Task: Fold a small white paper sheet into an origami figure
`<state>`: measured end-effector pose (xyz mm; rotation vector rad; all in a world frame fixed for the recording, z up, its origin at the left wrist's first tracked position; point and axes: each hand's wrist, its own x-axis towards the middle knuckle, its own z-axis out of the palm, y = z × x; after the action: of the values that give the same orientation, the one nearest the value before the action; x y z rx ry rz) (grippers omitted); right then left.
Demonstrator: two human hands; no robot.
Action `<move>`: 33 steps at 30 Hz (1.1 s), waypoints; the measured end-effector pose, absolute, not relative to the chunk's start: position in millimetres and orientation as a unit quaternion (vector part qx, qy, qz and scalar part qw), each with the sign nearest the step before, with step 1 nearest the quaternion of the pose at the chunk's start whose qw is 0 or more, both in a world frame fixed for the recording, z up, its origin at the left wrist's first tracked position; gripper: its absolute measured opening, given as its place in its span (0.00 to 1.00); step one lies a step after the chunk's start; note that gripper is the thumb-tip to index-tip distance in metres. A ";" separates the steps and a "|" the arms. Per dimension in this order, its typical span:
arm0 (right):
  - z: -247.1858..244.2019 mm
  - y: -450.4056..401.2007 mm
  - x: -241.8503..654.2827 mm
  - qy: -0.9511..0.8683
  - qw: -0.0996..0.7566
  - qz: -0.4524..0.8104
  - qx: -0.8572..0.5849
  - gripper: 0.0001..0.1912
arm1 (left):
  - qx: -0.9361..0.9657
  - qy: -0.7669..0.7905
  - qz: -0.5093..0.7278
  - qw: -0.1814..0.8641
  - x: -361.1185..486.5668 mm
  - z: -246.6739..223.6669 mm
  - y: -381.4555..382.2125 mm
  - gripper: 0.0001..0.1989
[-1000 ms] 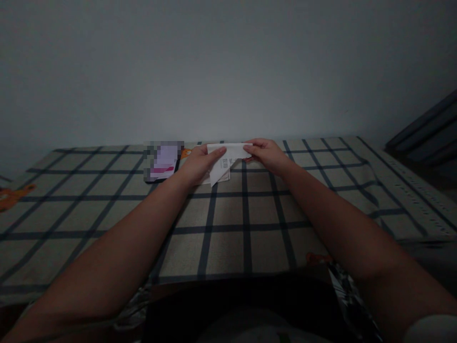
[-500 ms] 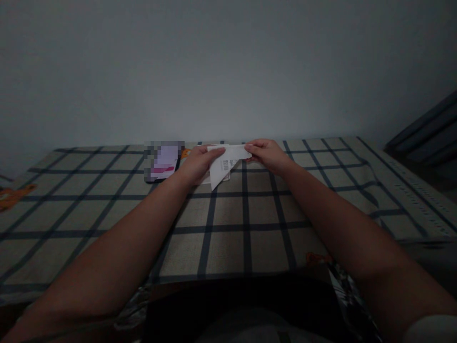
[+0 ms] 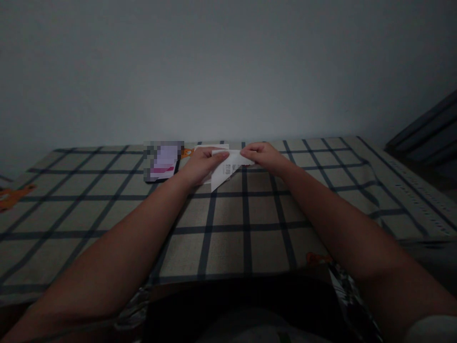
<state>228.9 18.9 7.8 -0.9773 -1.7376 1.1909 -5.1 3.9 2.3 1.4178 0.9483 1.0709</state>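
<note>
A printed, folded white paper (image 3: 220, 172) is hanging over the checked worktop (image 3: 228, 209), the left hand (image 3: 200, 166) and right hand (image 3: 266, 158) pinching its upper edge between their fingers. Another sheet (image 3: 218, 146) is lying behind the left hand; a phone (image 3: 167, 156) is resting farther left.

Surface (image 3: 264, 209) spread with pale cloth (image 3: 107, 190), dark blue checks, orange cartoon prints (image 3: 14, 196) here and there. Near far edge: dark-edged phone (image 3: 167, 157), lit screen up, partly pixelated; to its right, white paper (image 3: 222, 146) lying flat, partly hidden.
</note>
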 end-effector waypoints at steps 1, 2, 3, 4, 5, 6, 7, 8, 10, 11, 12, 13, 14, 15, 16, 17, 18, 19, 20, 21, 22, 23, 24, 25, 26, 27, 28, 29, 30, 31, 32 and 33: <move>8.2 18.4 228.9 -0.695 0.395 0.458 -0.388 0.18 | 0.598 0.400 0.447 0.532 -5.2 1.7 4.1 0.18; 8.5 18.1 228.8 -0.699 0.395 0.452 -0.390 0.18 | 0.598 0.401 0.448 0.530 -5.1 1.3 4.4 0.18; 8.8 17.9 228.7 -0.700 0.396 0.447 -0.391 0.17 | 0.595 0.402 0.449 0.531 -4.9 1.1 4.6 0.18; 9.2 17.7 228.4 -0.701 0.398 0.442 -0.394 0.17 | 0.591 0.404 0.450 0.534 -4.5 1.0 4.8 0.18; 9.7 17.5 228.0 -0.702 0.400 0.436 -0.396 0.17 | 0.585 0.406 0.453 0.537 -3.8 1.0 4.8 0.17; 10.1 17.3 227.5 -0.705 0.402 0.429 -0.398 0.17 | 0.577 0.410 0.456 0.540 -3.0 1.3 4.8 0.17; 10.5 17.1 226.9 -0.709 0.403 0.421 -0.398 0.17 | 0.570 0.415 0.460 0.540 -2.0 1.6 4.6 0.18; 10.8 16.9 226.3 -0.714 0.402 0.412 -0.397 0.17 | 0.565 0.420 0.463 0.539 -0.9 1.9 4.4 0.18; 11.0 16.6 225.5 -0.727 0.401 0.395 -0.394 0.17 | 0.560 0.430 0.467 0.532 0.9 2.4 3.8 0.20; 10.8 16.5 225.2 -0.732 0.400 0.387 -0.393 0.17 | 0.562 0.432 0.468 0.528 1.4 2.5 3.5 0.21; 10.5 16.5 225.1 -0.735 0.400 0.382 -0.392 0.17 | 0.566 0.433 0.468 0.523 1.8 2.5 3.2 0.22; 10.2 16.4 225.1 -0.737 0.401 0.378 -0.391 0.17 | 0.570 0.434 0.469 0.517 1.8 2.3 2.9 0.23; 9.8 16.3 225.1 -0.737 0.402 0.378 -0.390 0.17 | 0.574 0.436 0.469 0.511 1.6 2.2 2.5 0.24; 9.5 16.2 225.2 -0.737 0.403 0.379 -0.389 0.17 | 0.579 0.437 0.469 0.503 1.2 2.1 2.1 0.24; 9.2 16.0 225.0 -0.737 0.402 0.384 -0.385 0.17 | 0.586 0.437 0.470 0.494 0.8 2.0 1.5 0.24; 8.9 15.7 224.8 -0.737 0.402 0.390 -0.379 0.17 | 0.596 0.438 0.470 0.482 0.4 2.1 0.9 0.23; 8.7 15.3 224.4 -0.736 0.403 0.399 -0.370 0.17 | 0.608 0.438 0.470 0.466 0.0 2.1 0.2 0.22; 8.4 15.0 223.8 -0.734 0.404 0.409 -0.362 0.16 | 0.622 0.437 0.469 0.450 -0.2 2.1 -0.5 0.21; 8.1 14.8 223.1 -0.732 0.404 0.418 -0.355 0.16 | 0.633 0.436 0.469 0.435 -0.3 1.8 -1.1 0.20; 7.8 14.7 222.4 -0.729 0.405 0.426 -0.351 0.16 | 0.642 0.433 0.468 0.425 -0.2 1.4 -1.5 0.20; 7.5 14.6 221.7 -0.726 0.405 0.430 -0.351 0.15 | 0.648 0.431 0.466 0.422 0.0 0.8 -1.8 0.19; 7.3 14.5 221.1 -0.725 0.404 0.431 -0.354 0.15 | 0.650 0.428 0.465 0.422 0.3 0.0 -1.9 0.19; 7.2 14.4 220.7 -0.724 0.402 0.431 -0.358 0.15 | 0.650 0.425 0.466 0.425 0.6 -0.7 -1.9 0.20; 7.4 14.1 220.4 -0.724 0.401 0.429 -0.363 0.15 | 0.650 0.423 0.465 0.426 0.9 -1.3 -1.9 0.20; 7.9 13.7 220.2 -0.725 0.400 0.426 -0.366 0.14 | 0.651 0.423 0.466 0.423 1.1 -1.5 -1.9 0.20; 8.7 13.1 220.0 -0.726 0.398 0.424 -0.368 0.14 | 0.653 0.424 0.468 0.419 1.3 -1.5 -2.2 0.20; 9.6 12.5 219.9 -0.727 0.397 0.421 -0.371 0.13 | 0.653 0.426 0.470 0.414 1.4 -1.0 -2.5 0.20; 10.7 11.8 219.9 -0.727 0.397 0.417 -0.374 0.13 | 0.652 0.428 0.473 0.411 1.4 -0.3 -3.0 0.19; 11.8 11.3 219.9 -0.727 0.399 0.412 -0.378 0.12 | 0.650 0.429 0.475 0.410 1.3 0.6 -3.5 0.19; 12.8 11.1 220.0 -0.727 0.399 0.408 -0.381 0.12 | 0.647 0.430 0.478 0.410 1.0 1.4 -3.7 0.19; 13.5 11.2 220.4 -0.726 0.401 0.404 -0.386 0.11 | 0.643 0.431 0.480 0.411 0.6 2.1 -3.6 0.19; 13.9 11.7 220.9 -0.724 0.403 0.400 -0.391 0.11 | 0.641 0.432 0.481 0.413 -0.1 2.4 -3.0 0.19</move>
<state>220.9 11.7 13.9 -0.9865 -1.8296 1.0109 -0.1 -3.0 2.4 1.6119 1.0866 1.2097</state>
